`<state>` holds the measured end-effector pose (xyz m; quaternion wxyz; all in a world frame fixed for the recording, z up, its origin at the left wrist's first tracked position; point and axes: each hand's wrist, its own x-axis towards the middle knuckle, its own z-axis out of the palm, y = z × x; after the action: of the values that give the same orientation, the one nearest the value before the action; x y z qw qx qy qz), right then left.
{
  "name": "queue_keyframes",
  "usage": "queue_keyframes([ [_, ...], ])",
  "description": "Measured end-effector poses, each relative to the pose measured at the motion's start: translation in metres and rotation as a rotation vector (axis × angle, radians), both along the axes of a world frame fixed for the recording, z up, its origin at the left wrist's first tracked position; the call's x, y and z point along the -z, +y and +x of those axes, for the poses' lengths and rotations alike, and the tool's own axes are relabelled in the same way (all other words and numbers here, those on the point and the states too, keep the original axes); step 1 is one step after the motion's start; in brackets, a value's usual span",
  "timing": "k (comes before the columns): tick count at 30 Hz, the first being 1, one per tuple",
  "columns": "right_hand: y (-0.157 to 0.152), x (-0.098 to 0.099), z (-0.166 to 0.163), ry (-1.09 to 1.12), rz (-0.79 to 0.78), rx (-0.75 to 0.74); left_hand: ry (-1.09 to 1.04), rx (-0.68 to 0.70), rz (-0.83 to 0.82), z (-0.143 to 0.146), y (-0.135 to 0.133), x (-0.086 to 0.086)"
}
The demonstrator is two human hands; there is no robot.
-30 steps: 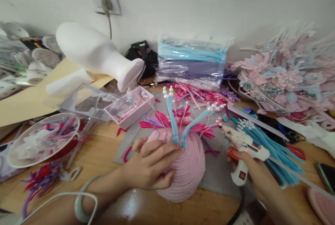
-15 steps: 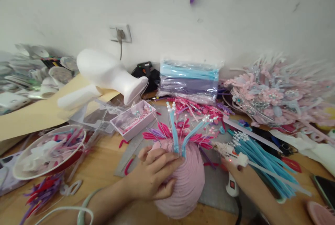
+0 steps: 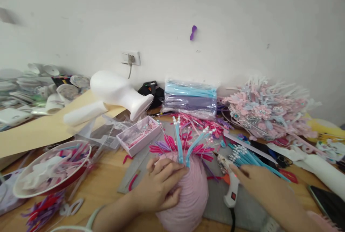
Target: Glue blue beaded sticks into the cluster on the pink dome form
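My left hand [image 3: 159, 187] is wrapped over a pink ridged dome [image 3: 192, 198]. Its fingertips press the base of two blue pearl-tipped stems [image 3: 180, 144] that stand up from the dome among magenta and purple petals [image 3: 161, 148]. My right hand [image 3: 260, 185] lies to the right with its fingers stretched out over a pile of blue pearl-tipped stems [image 3: 242, 154]. Its fingertips are at the back of a white glue gun [image 3: 230, 189], which rests on a grey mat [image 3: 215, 203].
A white foam mannequin head [image 3: 115, 91] lies at the back left, with a pink box [image 3: 138, 136] in front of it. A round tray of trimmings [image 3: 51, 165] is on the left. Bagged blue and purple stems [image 3: 190, 99] and pink headpieces [image 3: 265, 111] are behind. A phone [image 3: 326, 205] is on the right.
The view has tilted up to show more wall. My right hand has loosened from the glue gun, which now rests on the mat. My left hand stays on the dome.
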<state>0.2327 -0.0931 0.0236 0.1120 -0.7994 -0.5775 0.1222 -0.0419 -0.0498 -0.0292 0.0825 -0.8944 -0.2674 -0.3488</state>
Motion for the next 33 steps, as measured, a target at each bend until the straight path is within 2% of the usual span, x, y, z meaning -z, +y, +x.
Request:
queue_keyframes([
  [3, 0.023, -0.040, -0.009, 0.126, 0.080, -0.212, 0.045, 0.016, 0.027, 0.000, 0.000, -0.006],
  [5, 0.043, -0.056, -0.013, 0.222, 0.116, -0.280, 0.062, 0.029, 0.035, 0.000, 0.001, -0.010],
  [9, 0.079, -0.064, -0.016, 0.447, -0.020, -0.462, 0.053, 0.042, 0.033, 0.000, 0.001, -0.015],
  [12, 0.090, -0.066, -0.019, 0.504, -0.090, -0.551, 0.062, 0.035, 0.041, 0.000, 0.000, -0.014],
  [17, 0.089, -0.082, -0.034, 0.561, -0.011, -0.601, 0.087, 0.022, 0.037, -0.001, 0.000, -0.012],
  [22, 0.089, -0.096, -0.051, 0.524, 0.013, -0.671, 0.078, 0.026, 0.025, -0.001, 0.001, -0.010],
  [27, 0.079, -0.105, -0.061, 0.355, 0.071, -0.743, 0.086, 0.016, 0.033, -0.001, 0.001, -0.011],
  [33, 0.058, -0.106, -0.058, 0.167, 0.226, -0.751, 0.105, 0.007, 0.026, -0.002, 0.000, -0.010],
])
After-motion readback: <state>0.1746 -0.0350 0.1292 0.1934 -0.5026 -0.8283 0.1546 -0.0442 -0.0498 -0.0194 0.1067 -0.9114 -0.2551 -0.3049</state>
